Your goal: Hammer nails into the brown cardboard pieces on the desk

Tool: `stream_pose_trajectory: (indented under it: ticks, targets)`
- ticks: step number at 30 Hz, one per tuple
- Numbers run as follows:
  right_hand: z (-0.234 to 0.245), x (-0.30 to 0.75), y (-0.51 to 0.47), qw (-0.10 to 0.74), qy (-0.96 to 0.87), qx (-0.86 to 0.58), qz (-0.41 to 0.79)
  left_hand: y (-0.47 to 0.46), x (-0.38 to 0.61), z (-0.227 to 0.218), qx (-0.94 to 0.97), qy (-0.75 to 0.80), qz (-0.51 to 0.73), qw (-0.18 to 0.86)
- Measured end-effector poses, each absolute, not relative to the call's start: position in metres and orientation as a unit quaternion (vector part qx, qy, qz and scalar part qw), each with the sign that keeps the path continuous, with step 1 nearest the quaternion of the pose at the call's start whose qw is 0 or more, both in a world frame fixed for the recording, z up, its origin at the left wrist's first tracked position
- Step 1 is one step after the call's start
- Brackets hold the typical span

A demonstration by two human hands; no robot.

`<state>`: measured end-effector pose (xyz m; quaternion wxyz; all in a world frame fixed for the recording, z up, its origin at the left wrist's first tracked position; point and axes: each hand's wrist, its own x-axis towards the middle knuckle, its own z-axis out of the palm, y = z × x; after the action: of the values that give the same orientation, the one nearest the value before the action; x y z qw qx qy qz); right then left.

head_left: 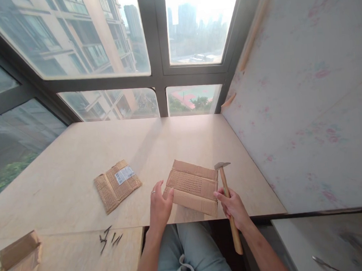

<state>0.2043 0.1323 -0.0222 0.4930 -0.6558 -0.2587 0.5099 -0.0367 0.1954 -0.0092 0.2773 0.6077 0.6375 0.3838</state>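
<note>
A folded piece of brown cardboard point(189, 184) with rows of small punched holes lies in front of me, close to the table's front edge. At its left side is my left hand point(160, 206), wearing a ring. The fingers are spread, and the thumb overlaps the cardboard's left corner. My right hand point(235, 208) is closed around the wooden handle of a hammer point(224, 180), its metal head pointing away from me. The thumb and fingertip of that hand reach the cardboard's right edge; whether they pinch it I cannot tell.
Another flattened cardboard piece point(117, 185) with a white label lies to the left. Several dark nails point(109, 239) are scattered nearer me. An opened cardboard package point(20, 263) is at the lower left. A metal utensil point(325, 262) rests at the lower right. Windows and a patterned wall point(311, 112) bound the table.
</note>
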Motion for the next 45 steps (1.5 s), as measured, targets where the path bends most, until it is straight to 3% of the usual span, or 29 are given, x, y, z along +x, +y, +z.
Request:
stream_pose_trajectory:
  ticks: [13, 16, 19, 24, 32, 45]
  targets:
    - [-0.014, 0.209, 0.131, 0.562, -0.237, -0.629, 0.482, 0.169, -0.053, -0.023, 0.489, 0.616, 0.406, 0.464]
    - [-0.013, 0.210, 0.129, 0.578, -0.214, -0.612, 0.495, 0.170, -0.079, -0.028, 0.469, 0.645, 0.428, 0.425]
    - [-0.012, 0.212, 0.125, 0.589, -0.198, -0.600, 0.503, 0.187, -0.123, -0.029, 0.438, 0.737, 0.423, 0.294]
    - [-0.013, 0.213, 0.120, 0.594, -0.161, -0.593, 0.518, 0.230, -0.190, -0.033, 0.375, 0.882, 0.252, 0.134]
    - [-0.017, 0.211, 0.113, 0.591, -0.122, -0.593, 0.533, 0.263, -0.226, -0.047, 0.396, 0.897, 0.142, 0.135]
    - [-0.019, 0.216, 0.104, 0.514, -0.201, -0.634, 0.542, 0.256, -0.234, -0.047, 0.329, 0.898, 0.195, 0.218]
